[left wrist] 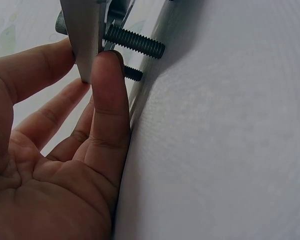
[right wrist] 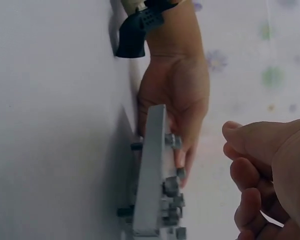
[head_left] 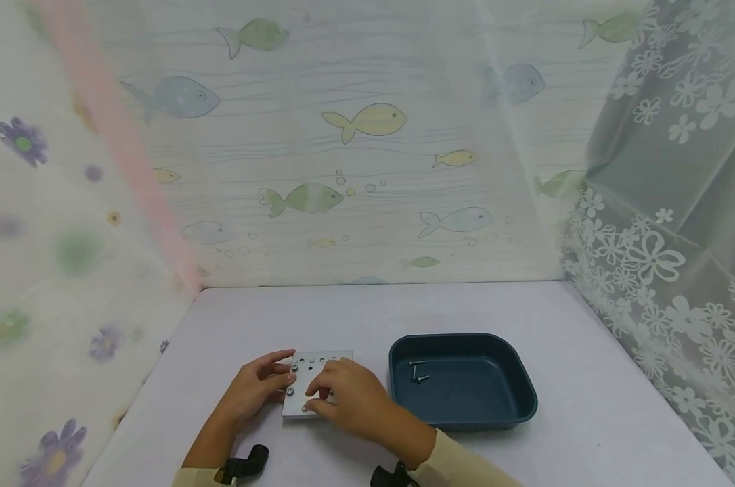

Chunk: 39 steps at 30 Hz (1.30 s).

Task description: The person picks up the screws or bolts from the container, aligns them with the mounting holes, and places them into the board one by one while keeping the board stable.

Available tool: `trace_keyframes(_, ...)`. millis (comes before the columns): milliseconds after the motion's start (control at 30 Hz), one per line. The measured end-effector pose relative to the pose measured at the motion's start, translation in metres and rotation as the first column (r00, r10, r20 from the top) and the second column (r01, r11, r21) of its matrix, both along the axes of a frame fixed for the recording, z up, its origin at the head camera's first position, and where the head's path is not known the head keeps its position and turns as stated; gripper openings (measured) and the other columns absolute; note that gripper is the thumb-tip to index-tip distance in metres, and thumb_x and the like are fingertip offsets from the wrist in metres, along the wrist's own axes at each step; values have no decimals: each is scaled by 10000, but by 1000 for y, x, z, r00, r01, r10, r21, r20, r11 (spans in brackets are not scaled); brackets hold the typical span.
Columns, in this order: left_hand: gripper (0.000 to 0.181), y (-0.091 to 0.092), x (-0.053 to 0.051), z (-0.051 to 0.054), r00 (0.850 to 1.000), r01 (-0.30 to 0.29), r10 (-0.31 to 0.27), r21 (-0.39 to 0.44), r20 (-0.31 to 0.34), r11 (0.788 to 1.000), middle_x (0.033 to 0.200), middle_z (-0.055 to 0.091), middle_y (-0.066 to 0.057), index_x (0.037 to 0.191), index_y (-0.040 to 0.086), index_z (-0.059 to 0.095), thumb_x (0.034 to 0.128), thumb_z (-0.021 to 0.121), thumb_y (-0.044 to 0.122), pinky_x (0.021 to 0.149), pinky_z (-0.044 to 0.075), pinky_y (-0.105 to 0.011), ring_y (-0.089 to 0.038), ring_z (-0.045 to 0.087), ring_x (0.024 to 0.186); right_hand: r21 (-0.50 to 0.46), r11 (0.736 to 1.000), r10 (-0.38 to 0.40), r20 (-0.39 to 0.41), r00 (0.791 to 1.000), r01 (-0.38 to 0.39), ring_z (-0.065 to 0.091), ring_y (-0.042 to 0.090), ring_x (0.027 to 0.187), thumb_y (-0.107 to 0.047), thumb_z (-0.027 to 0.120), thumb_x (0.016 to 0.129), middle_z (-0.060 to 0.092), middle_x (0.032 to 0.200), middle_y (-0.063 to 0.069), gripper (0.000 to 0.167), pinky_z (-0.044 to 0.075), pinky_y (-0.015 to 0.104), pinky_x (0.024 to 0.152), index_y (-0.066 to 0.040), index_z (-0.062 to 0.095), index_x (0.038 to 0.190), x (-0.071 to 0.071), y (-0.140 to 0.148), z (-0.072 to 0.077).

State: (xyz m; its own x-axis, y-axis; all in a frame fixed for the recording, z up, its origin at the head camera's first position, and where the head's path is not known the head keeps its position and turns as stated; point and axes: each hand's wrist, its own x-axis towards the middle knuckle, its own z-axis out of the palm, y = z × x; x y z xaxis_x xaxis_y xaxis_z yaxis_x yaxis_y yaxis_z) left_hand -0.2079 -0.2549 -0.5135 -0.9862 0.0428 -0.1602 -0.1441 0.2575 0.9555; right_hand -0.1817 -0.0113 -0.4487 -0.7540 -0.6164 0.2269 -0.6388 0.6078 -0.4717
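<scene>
Head view: a fish-print curtain hangs behind a white table, with a flowered curtain at the left and a sheer lace curtain at the right. On the table, to the right of the hands, sits a dark blue tray, a rounded rectangle with raised walls. In it a few screws lie loose on their sides in a small cluster, towards its left wall.

The right hand is over the near right part of a metal plate, fingers bent loosely, thumb and forefinger parted; nothing shows between them. The left hand grips the plate by its left edge, thumb and fingertips against it. The plate is just above the table, left of the tray, with a row of holes along its far edge.

Black wrist cameras sit at both cuffs. Bolts stand in the plate, heads on its upper face, threaded shanks jutting out below.
</scene>
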Motion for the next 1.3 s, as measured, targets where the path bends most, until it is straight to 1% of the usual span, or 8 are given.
trace_keyframes(167, 616, 0, -2, 0, 1000, -1, 1, 1, 11, 1000, 1276, 686, -143, 1483, 161, 564, 921, 796, 259, 772, 622, -336, -214, 691, 1021, -2, 1000, 23, -29, 999, -23, 466, -45, 768, -371, 781, 932, 562, 798, -221, 155, 411, 136, 663, -266, 811, 1043, 0, 7, 9)
trace_keyframes(267, 615, -1, -2, -1, 1000, 1, -2, 2, 13, 1000, 1271, 685, -143, 1484, 160, 562, 923, 793, 261, 773, 621, -336, -215, 690, 1017, -13, 999, 34, -25, 999, -35, 496, -22, 776, -367, 781, 934, 558, 794, -227, 156, 419, 138, 667, -264, 812, 1046, -2, 13, 14)
trace_keyframes(500, 610, 0, 0, -1, 1000, -3, 3, -2, 4, 1000, 1278, 678, -145, 1479, 153, 565, 923, 793, 260, 769, 617, -336, -221, 685, 1012, -39, 998, 56, 41, 998, -55, 599, 65, 832, -338, 769, 948, 604, 851, -223, 158, 454, 159, 695, -269, 804, 1087, -6, 27, 25)
trace_keyframes(667, 603, 1, -1, -1, 1000, -11, 11, 2, 9, 1000, 1265, 681, -140, 1474, 157, 571, 921, 795, 246, 761, 618, -335, -221, 689, 991, -68, 996, 65, 78, 995, -59, 598, 61, 831, -323, 784, 939, 634, 903, -221, 145, 472, 161, 684, -296, 802, 1080, -11, 41, 32)
trace_keyframes(767, 601, 1, 0, -2, 1000, -14, 14, 8, 9, 1000, 1256, 680, -141, 1472, 158, 572, 920, 795, 237, 759, 619, -338, -220, 692, 978, -72, 996, 67, 79, 995, -61, 579, 37, 833, -319, 788, 935, 634, 911, -220, 139, 485, 166, 672, -308, 800, 1074, -15, 52, 33)
trace_keyframes(1000, 608, 2, -1, 0, 1000, -18, 18, 8, 8, 1000, 1241, 681, -151, 1467, 155, 574, 910, 804, 231, 751, 623, -343, -218, 699, 955, -69, 997, 50, 108, 993, -43, 576, 69, 835, -296, 803, 923, 615, 886, -212, 156, 507, 191, 676, -272, 807, 1077, -25, 79, 35)
trace_keyframes(1167, 606, 2, -1, 0, 1000, -26, 26, 14, 13, 1000, 1226, 687, -148, 1458, 161, 584, 901, 813, 230, 753, 625, -346, -231, 703, 962, -65, 997, 41, 132, 990, -33, 594, 92, 817, -313, 797, 925, 620, 890, -219, 142, 527, 206, 673, -319, 794, 1067, -35, 96, 36)
trace_keyframes(1300, 606, 2, -1, -1, 1000, -26, 26, 21, 17, 999, 1219, 694, -143, 1452, 168, 589, 894, 819, 229, 752, 628, -349, -237, 706, 962, -70, 997, 55, 137, 989, -46, 579, 45, 786, -310, 793, 930, 624, 882, -209, 136, 535, 216, 675, -338, 788, 1063, -43, 108, 34)
